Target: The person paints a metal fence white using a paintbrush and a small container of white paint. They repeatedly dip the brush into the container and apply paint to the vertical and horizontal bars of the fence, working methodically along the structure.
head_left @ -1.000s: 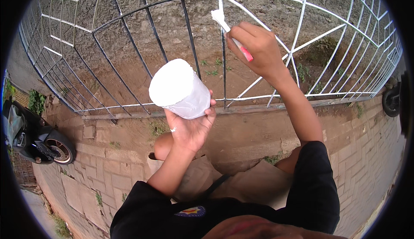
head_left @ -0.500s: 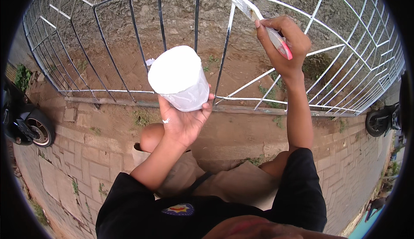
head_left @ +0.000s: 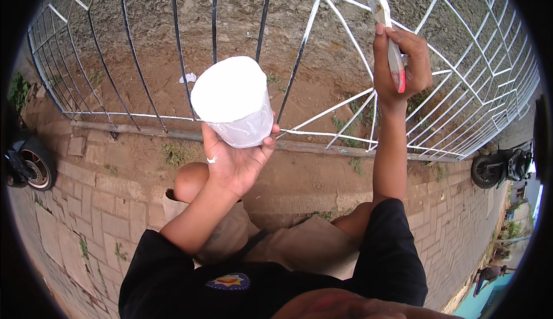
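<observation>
My left hand point(head_left: 230, 169) cradles a translucent plastic tub point(head_left: 245, 128) of bright white paint, fingers wrapped round its lower side. A smear of white marks that hand. My right hand point(head_left: 413, 65) grips a paintbrush point(head_left: 378, 5) by its handle, which ends in red. White paint coats the bristles, which point up and away, near the top edge of view. Before me stands a metal fence point(head_left: 215, 25), its bars dark on the left and white on the right. One upright bar point(head_left: 310, 22) is white above and dark lower down. Whether the bristles touch metal I cannot tell.
A rough grey wall point(head_left: 242, 14) rises behind the fence, with bare soil at its foot. A motorcycle wheel point(head_left: 37, 166) is at the far left, and a parked motorbike point(head_left: 489, 171) at the right. Brick paving point(head_left: 109, 227) lies around me. Another person point(head_left: 489, 273) is far off right.
My right hand and the paintbrush have moved right, away from the partly white upright bar, with the bristles higher. My left hand still holds the tub, slightly further left in view.
</observation>
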Available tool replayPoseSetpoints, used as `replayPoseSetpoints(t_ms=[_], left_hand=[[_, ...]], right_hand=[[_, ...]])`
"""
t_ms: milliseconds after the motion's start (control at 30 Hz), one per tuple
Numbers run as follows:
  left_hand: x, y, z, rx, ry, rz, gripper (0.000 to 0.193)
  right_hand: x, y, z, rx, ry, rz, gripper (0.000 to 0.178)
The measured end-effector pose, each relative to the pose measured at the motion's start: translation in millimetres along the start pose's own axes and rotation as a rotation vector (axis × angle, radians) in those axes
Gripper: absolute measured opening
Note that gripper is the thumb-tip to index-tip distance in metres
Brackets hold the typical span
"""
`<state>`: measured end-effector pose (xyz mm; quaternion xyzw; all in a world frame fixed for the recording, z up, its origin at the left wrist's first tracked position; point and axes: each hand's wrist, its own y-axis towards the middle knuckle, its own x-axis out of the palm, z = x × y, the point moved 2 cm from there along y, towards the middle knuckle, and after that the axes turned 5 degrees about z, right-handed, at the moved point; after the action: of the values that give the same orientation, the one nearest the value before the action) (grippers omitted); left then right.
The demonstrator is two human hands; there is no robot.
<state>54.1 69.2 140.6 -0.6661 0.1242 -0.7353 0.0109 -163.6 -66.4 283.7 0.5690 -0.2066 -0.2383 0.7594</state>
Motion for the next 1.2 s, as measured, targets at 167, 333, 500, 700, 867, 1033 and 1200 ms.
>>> replayPoseSetpoints(t_ms=[167,333,500,700,867,1033,1200], left_hand=[[3,-1,-2,-0.009,0.010,-0.016,0.078],[-4,2,1,-0.024,0.020,0.023,0.087],[-3,1,1,-0.036,0.003,0.003,0.087],[-4,1,0,-0.028,0.023,0.024,0.086],[-3,4,-5,-0.041,0.017,-0.011,0.085],[-2,1,-2,-0.024,0.020,-0.007,0.085],[-5,1,0,-0.015,0.021,0.010,0.086]], right_hand=[[-4,0,4,0.146,-0.010,-0.008,0.014],[7,-13,-9,0.338,0.084,-0.561,0.011],[-5,-6,-20,0.456,0.302,-0.844,0.014],[-11,13,-19,0.528,0.169,-0.670,0.012],[9,-13,-9,0.434,0.046,-0.820,0.010],[22,-27,-7,0.389,0.001,-0.699,0.010],[16,-14,-15,0.416,0.022,-0.662,0.009]])
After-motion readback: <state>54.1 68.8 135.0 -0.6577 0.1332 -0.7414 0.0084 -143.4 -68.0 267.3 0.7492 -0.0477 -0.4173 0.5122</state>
